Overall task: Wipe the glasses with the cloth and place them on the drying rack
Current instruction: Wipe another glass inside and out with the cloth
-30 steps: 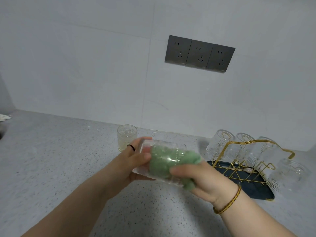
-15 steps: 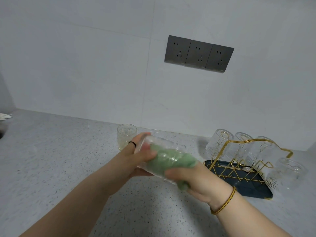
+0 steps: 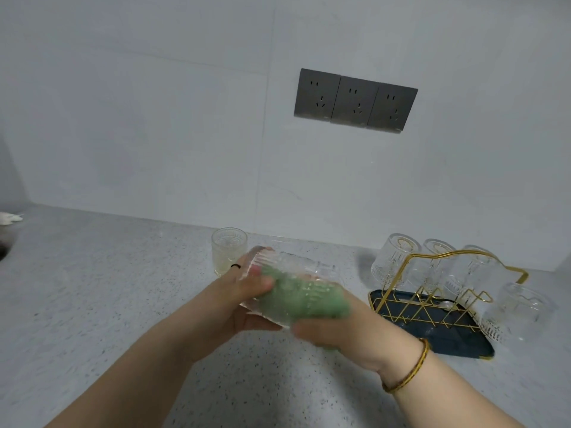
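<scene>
**Glass (image 3: pixel 287 271) tipped steeper than a moment ago, its base end lifted toward the far left, the green cloth (image 3: pixel 304 299) pushed deeper inside.**

Head view: the left hand (image 3: pixel 244 304) grips the ribbed glass round its base end, above the counter (image 3: pixel 108 304) and left of the drying rack (image 3: pixel 432 307). The right hand (image 3: pixel 340 333) clutches the cloth stuffed into the mouth. A hard twist could wrench the slick glass loose onto the stone, or knock the lone glass (image 3: pixel 229 253) just behind.

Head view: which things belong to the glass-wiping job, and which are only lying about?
Job: held glass, green cloth, left hand, right hand, standing glass behind them, drying rack with upturned glasses.
Lying about: wall sockets, white object at far left.
</scene>
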{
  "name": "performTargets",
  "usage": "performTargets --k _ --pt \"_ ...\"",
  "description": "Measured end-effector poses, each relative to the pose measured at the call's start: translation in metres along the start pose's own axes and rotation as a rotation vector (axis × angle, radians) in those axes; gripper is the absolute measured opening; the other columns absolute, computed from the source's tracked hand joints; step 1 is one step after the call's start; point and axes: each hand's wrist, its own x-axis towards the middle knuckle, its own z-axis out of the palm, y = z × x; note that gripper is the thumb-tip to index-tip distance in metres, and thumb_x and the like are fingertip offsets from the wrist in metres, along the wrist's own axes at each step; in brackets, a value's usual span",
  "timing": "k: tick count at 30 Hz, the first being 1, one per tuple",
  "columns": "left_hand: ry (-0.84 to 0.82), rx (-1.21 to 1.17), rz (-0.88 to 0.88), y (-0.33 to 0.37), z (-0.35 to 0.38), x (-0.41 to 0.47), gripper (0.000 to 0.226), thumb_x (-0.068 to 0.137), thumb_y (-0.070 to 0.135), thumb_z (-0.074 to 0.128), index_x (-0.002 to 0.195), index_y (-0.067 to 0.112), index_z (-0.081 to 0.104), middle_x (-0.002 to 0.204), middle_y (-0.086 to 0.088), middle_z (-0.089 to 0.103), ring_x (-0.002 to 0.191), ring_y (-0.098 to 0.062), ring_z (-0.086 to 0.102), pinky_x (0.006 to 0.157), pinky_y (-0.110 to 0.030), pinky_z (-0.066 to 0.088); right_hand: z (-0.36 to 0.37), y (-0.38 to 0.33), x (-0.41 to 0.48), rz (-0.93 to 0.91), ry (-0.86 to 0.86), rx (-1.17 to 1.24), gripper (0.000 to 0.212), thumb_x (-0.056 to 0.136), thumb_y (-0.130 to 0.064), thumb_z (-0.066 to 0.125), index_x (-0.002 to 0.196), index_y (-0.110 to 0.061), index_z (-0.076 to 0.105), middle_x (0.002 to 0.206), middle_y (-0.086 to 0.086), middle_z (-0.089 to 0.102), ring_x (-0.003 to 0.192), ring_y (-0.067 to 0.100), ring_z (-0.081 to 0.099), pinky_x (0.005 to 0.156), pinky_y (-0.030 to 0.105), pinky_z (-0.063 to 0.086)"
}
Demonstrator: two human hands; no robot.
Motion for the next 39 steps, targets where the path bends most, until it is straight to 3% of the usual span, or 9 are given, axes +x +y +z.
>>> performTargets --k 4,11,15,19,22,26,32,35,39 --pt "-0.049 0.007 0.054 0.007 -0.001 -0.002 0.092 0.028 0.045 0.091 0.110 0.023 0.057 0.085 -0.002 0.072 0.068 -0.019 0.070 0.049 -0.027 0.056 0.002 -0.010 -0.001 0.012 -0.117 0.644 0.042 0.043 -0.011 0.084 0.083 -0.004 0.073 0.083 0.009 0.073 0.076 0.017 0.070 0.067 0.025 0.056" --pt "0.097 0.052 -0.153 0.007 0.005 -0.001 0.041 0.066 0.049 0.055 0.086 0.014 0.064 0.063 -0.003 0.069 0.052 -0.014 0.064 0.046 -0.023 0.053 0.015 -0.029 -0.008 -0.189 -0.074 -0.638 0.039 0.084 -0.003 0.057 0.068 -0.031 0.035 0.058 -0.013 0.044 0.059 -0.021 0.045 0.055 -0.001 0.033" --pt "0.033 -0.033 -0.062 0.003 -0.003 -0.003 0.052 0.066 0.042 0.069 0.107 0.011 0.062 0.100 -0.013 0.072 0.086 -0.026 0.071 0.065 -0.033 0.059 0.012 -0.027 -0.004 -0.105 -0.095 -0.070 0.032 0.067 -0.001 0.065 0.069 -0.031 0.056 0.053 -0.025 0.057 0.050 -0.011 0.051 0.048 0.003 0.037" --pt "-0.058 -0.080 0.088 0.003 -0.008 -0.003 0.095 0.042 0.052 0.086 0.118 0.005 0.054 0.113 -0.015 0.068 0.101 -0.029 0.067 0.074 -0.034 0.057 0.009 -0.017 0.006 -0.034 -0.139 0.595 0.051 0.042 -0.017 0.087 0.088 -0.002 0.069 0.081 0.008 0.071 0.074 0.017 0.068 0.065 0.024 0.054" --pt "0.023 -0.059 0.065 0.005 -0.001 -0.003 0.068 0.053 0.053 0.080 0.105 0.012 0.063 0.102 -0.013 0.072 0.090 -0.026 0.070 0.068 -0.035 0.059 0.017 -0.027 0.004 -0.045 -0.014 -0.044 0.013 0.073 -0.005 0.069 0.073 -0.011 0.058 0.068 -0.003 0.055 0.056 -0.002 0.052 0.054 0.009 0.040" --pt "0.106 0.016 -0.090 0.000 -0.004 0.001 0.051 0.063 0.047 0.056 0.097 0.009 0.065 0.091 -0.012 0.074 0.077 -0.023 0.071 0.071 -0.035 0.059 0.022 -0.024 0.002 -0.148 -0.019 -0.704 0.044 0.082 0.001 0.051 0.058 -0.027 0.027 0.054 -0.010 0.031 0.052 -0.012 0.046 0.051 0.006 0.035" --pt "-0.111 0.013 0.090 -0.003 -0.017 -0.003 0.095 0.040 0.051 0.088 0.121 0.014 0.053 0.114 -0.011 0.068 0.104 -0.028 0.065 0.079 -0.033 0.056 0.011 -0.035 -0.001 -0.015 -0.064 0.250 0.022 0.064 0.002 0.061 0.067 -0.018 0.071 0.060 -0.005 0.066 0.050 -0.003 0.059 0.048 0.011 0.045" --pt "-0.052 0.018 0.131 -0.001 -0.013 -0.004 0.090 0.042 0.047 0.088 0.116 0.010 0.054 0.108 -0.015 0.069 0.094 -0.031 0.068 0.070 -0.035 0.058 0.010 -0.038 -0.003 0.011 -0.076 0.091 0.054 0.083 0.016 0.042 0.049 -0.020 0.064 0.037 -0.013 0.055 0.035 -0.005 0.050 0.038 0.005 0.037" --pt "0.127 -0.039 -0.033 -0.006 -0.004 -0.003 0.041 0.062 0.042 0.059 0.091 0.013 0.065 0.081 -0.009 0.074 0.068 -0.020 0.071 0.058 -0.031 0.059 0.014 -0.024 0.002 -0.085 -0.096 -0.550 0.036 0.081 0.003 0.053 0.062 -0.023 0.038 0.047 -0.012 0.047 0.041 -0.003 0.043 0.042 0.008 0.030"
